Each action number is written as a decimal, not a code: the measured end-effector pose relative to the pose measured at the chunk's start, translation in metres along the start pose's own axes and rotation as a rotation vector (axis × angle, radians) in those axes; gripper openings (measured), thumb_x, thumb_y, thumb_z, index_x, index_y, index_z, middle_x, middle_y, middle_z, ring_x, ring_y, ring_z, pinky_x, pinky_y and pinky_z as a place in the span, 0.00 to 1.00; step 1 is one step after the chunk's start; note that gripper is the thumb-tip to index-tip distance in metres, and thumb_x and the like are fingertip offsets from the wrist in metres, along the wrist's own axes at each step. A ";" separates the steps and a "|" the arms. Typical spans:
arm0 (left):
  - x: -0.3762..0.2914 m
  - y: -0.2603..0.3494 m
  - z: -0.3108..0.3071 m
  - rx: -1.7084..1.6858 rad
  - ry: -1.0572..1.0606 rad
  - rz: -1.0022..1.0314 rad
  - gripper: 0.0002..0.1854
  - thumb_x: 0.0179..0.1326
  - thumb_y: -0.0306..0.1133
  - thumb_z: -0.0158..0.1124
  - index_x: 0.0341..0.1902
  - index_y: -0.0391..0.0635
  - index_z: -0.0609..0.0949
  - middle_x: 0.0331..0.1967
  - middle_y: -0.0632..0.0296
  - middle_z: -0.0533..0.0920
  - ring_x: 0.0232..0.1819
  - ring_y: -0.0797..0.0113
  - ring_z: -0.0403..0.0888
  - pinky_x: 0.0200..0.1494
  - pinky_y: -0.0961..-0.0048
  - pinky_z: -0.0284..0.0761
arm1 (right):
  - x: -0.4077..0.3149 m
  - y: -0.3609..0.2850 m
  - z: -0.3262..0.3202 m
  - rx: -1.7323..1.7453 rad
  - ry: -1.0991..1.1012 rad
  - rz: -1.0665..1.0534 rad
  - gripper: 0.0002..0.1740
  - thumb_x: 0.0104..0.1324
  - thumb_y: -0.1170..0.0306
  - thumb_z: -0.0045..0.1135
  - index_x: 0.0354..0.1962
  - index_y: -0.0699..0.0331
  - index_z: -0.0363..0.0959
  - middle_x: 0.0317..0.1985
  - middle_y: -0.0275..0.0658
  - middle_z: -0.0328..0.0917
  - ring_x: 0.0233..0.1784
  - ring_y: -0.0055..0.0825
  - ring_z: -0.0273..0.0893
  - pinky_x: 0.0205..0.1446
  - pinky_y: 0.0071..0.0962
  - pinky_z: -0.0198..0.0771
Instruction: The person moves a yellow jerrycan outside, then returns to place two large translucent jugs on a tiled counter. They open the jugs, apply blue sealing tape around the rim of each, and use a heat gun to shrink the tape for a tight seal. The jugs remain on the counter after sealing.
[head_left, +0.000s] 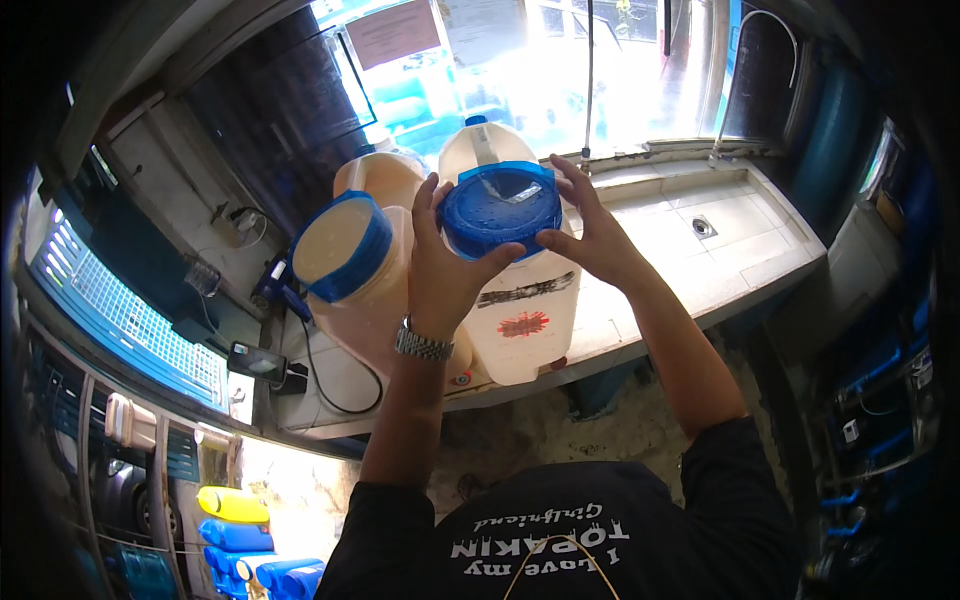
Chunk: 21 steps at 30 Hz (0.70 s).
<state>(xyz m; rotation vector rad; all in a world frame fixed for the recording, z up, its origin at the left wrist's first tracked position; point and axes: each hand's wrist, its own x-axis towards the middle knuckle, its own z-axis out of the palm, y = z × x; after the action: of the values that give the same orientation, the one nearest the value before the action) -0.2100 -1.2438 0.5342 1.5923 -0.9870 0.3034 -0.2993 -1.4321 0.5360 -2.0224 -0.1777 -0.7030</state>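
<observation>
A wide blue lid (501, 206) with wet-looking spots tops a translucent white plastic water jug (536, 341). Both my hands reach around the lid's rim. My left hand (450, 262), with a metal watch at the wrist, grips its left side, thumb along the front edge. My right hand (589, 225) has its thumb at the front right and its fingers at the back right. Thin blue film, apparently a seal band, shows around the rim. Close by on the left stands a second wide-mouthed jug (352, 330), its pale lid (332, 240) ringed by a blue band.
Two handled jugs, a white one (487, 146) and a yellowish one (386, 176), stand behind. A tiled basin (727, 217) with a drain and a curved spout (750, 30) lies right. A heat gun (285, 289), its black cord and a phone (256, 363) are at left.
</observation>
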 end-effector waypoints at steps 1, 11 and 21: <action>-0.002 -0.001 -0.001 0.026 -0.003 0.018 0.60 0.38 0.46 0.78 0.68 0.44 0.47 0.62 0.44 0.60 0.64 0.53 0.60 0.65 0.60 0.60 | -0.001 -0.002 -0.001 0.000 -0.006 0.002 0.57 0.48 0.50 0.69 0.67 0.54 0.40 0.63 0.58 0.54 0.71 0.49 0.47 0.69 0.47 0.48; -0.010 0.021 -0.010 0.136 0.018 -0.020 0.66 0.30 0.46 0.81 0.70 0.43 0.47 0.57 0.53 0.65 0.59 0.61 0.64 0.56 0.62 0.64 | 0.006 0.032 -0.003 0.168 -0.061 -0.084 0.53 0.53 0.56 0.66 0.67 0.54 0.39 0.65 0.55 0.51 0.72 0.46 0.42 0.71 0.47 0.41; -0.011 0.036 -0.011 0.401 0.057 0.096 0.71 0.29 0.48 0.81 0.69 0.40 0.40 0.66 0.39 0.52 0.68 0.48 0.53 0.64 0.56 0.60 | 0.014 0.030 -0.013 0.249 -0.023 -0.129 0.50 0.55 0.46 0.59 0.66 0.53 0.41 0.64 0.50 0.54 0.71 0.45 0.46 0.72 0.48 0.38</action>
<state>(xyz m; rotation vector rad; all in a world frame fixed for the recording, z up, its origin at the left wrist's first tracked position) -0.2395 -1.2279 0.5553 1.8860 -1.0030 0.6420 -0.2807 -1.4613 0.5261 -1.7929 -0.3926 -0.7012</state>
